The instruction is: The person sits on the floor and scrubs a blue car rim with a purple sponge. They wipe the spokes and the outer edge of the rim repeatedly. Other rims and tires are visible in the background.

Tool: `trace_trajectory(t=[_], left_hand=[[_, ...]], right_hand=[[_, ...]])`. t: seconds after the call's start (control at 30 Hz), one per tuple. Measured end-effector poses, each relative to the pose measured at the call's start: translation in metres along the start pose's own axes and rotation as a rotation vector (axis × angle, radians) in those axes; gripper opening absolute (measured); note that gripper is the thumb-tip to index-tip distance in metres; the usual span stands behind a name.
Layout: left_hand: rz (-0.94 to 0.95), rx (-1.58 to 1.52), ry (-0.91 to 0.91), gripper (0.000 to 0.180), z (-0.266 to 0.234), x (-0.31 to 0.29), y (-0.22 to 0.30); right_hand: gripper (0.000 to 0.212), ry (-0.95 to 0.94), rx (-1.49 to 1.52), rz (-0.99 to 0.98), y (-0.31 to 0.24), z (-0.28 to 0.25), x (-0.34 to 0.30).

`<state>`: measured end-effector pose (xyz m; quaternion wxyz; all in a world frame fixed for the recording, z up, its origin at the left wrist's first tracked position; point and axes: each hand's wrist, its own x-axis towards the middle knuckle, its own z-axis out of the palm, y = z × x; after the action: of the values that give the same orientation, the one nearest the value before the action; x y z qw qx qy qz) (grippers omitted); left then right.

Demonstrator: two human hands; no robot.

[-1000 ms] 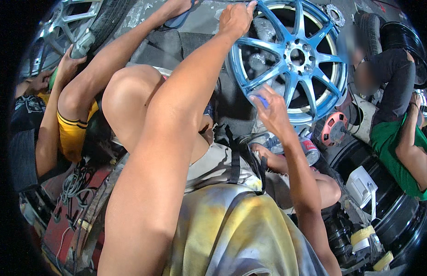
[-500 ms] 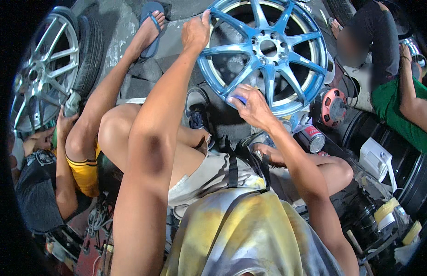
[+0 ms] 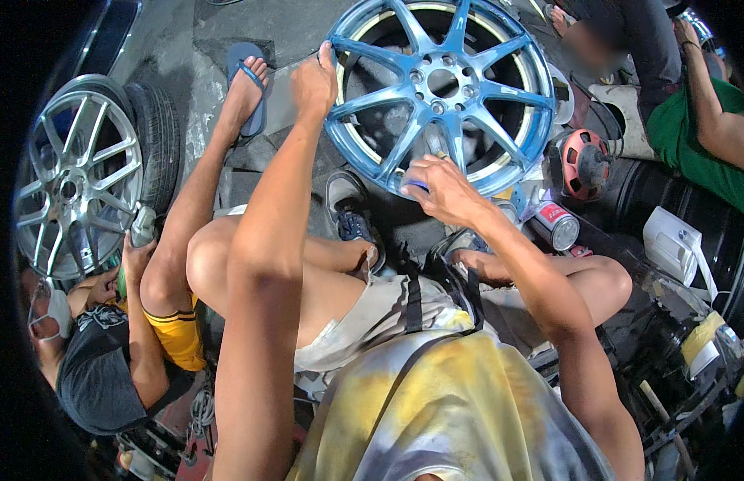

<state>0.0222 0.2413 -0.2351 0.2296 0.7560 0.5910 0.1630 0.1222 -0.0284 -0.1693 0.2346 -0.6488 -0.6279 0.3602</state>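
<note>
A blue alloy wheel (image 3: pixel 512 94) with several spokes and bare pale patches stands in front of me, its face toward me. My left hand (image 3: pixel 314 82) is closed on the wheel's left outer edge, thumb pointing up along it. At the lower rim, my right hand (image 3: pixel 442 191) has its fingers curled around a small blue object (image 3: pixel 417 184), pressed against the wheel between two spokes. Most of that object is hidden by the fingers, so its kind does not show.
On the left, a co-worker in yellow shorts holds a grey tool (image 3: pixel 143 225) at a silver wheel (image 3: pixel 77 188), with a tire (image 3: pixel 157 132) behind. To the right are a red round speaker-like thing (image 3: pixel 584 166), a can (image 3: pixel 555 225), a white box (image 3: pixel 671 244) and a person in green.
The whole view has shifted a little, with the blue wheel now further up and left. The left hand keeps its grip; the right hand stays at the lower rim, showing less of the blue object.
</note>
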Motion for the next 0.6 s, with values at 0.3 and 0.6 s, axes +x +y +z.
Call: trace_trajectory(t=[0.3, 0.6], left_hand=[[0.004, 0.003, -0.003, 0.069, 0.000, 0.002, -0.005], [-0.055, -0.035, -0.033, 0.070, 0.002, 0.001, -0.005]], right_hand=[[0.015, -0.007, 0.089, 0.031, 0.002, 0.010, 0.006], [0.011, -0.045, -0.001, 0.018, 0.001, 0.000, 0.001]])
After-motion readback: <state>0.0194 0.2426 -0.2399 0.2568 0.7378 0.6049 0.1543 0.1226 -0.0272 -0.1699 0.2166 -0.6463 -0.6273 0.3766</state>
